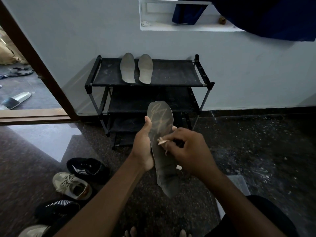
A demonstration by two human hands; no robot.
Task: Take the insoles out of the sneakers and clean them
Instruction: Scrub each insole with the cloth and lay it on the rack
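The left hand (142, 147) grips a dark insole (160, 115) before the black shoe rack (171, 72), the right hand (191, 151) pinches a small pale object (161, 142) against it, and two grey insoles (127, 68) lie on the rack's top shelf.

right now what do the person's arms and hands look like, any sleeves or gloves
Both forearms are bare, with no sleeve in view. The left hand and right hand wear no gloves, and no ring, watch or band shows.

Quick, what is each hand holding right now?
Left hand grips the dark insole.
Right hand pinches a small pale item against it.
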